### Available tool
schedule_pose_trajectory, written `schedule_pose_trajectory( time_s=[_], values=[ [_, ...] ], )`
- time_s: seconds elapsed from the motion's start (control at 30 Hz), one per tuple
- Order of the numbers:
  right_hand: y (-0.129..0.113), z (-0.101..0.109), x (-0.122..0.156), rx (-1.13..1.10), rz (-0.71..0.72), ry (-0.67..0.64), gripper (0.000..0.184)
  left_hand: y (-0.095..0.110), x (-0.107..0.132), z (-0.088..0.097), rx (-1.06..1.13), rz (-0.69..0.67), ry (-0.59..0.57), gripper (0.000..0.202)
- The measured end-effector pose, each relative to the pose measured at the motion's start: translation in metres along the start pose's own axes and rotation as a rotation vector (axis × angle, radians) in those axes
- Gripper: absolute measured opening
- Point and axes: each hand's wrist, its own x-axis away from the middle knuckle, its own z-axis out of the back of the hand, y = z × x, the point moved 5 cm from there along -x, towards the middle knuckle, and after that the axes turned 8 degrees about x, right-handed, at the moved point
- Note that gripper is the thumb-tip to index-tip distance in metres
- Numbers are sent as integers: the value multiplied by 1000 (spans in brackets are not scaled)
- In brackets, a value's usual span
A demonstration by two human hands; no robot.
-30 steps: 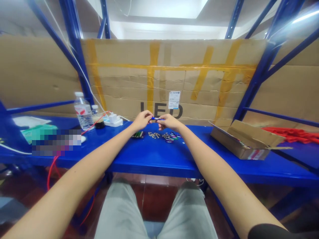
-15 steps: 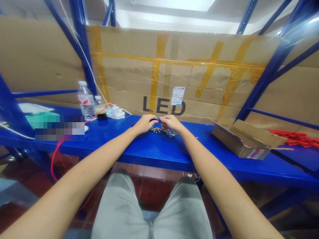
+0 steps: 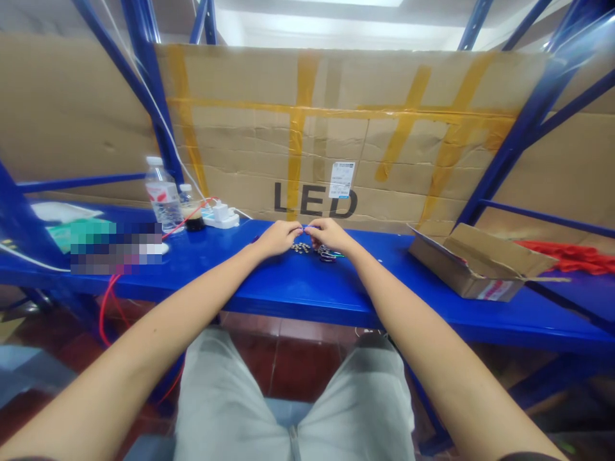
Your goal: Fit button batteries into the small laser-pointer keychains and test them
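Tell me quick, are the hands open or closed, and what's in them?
Left hand: closed, fingertips pinching a small blue object, mostly hidden.
Right hand: closed, fingers pinching the same small blue object.

The fingers (image 3: 296,231) of the left hand (image 3: 278,239) and the right hand (image 3: 332,235) hold one small blue object (image 3: 310,226) over the desk (image 3: 298,291).

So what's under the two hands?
Below the left hand and right hand, small shiny pieces and a little dark-and-silver pile lie on the blue table. Whatever the hands cover can't be seen.
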Motion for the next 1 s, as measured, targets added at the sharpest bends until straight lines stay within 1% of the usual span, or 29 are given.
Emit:
schedule_pose_trajectory(
  time_s=[0.1,0.23,0.33,0.43,0.6,0.7,0.8,0.9,0.97,1.0],
  values=[
    [-1,6,-3,53,27,-51,24,0,-3,1,-41,18,-10,31],
    [0,16,-9,240,75,-118,25,1,-7,-1,-85,44,-23,32],
    [8,18,-11,285,76,-176,25,0,-10,-5,-59,77,-60,32],
    [14,17,-10,289,69,-197,28,0,-13,-10,17,93,-103,33],
    [20,19,-11,210,7,-188,31,-5,-24,-11,129,126,-177,32],
    [25,18,-14,151,-15,-173,31,-10,-30,-11,115,150,-229,30],
    [34,11,-14,77,-63,-172,34,-14,-31,-12,87,164,-262,32],
    [36,8,-17,80,-56,-133,35,-16,-32,-11,60,157,-279,31],
    [31,12,-19,135,-16,-78,33,-14,-35,-7,63,126,-248,30],
    [28,15,-19,157,6,-49,32,-13,-36,-6,74,113,-251,30]
  ],
)
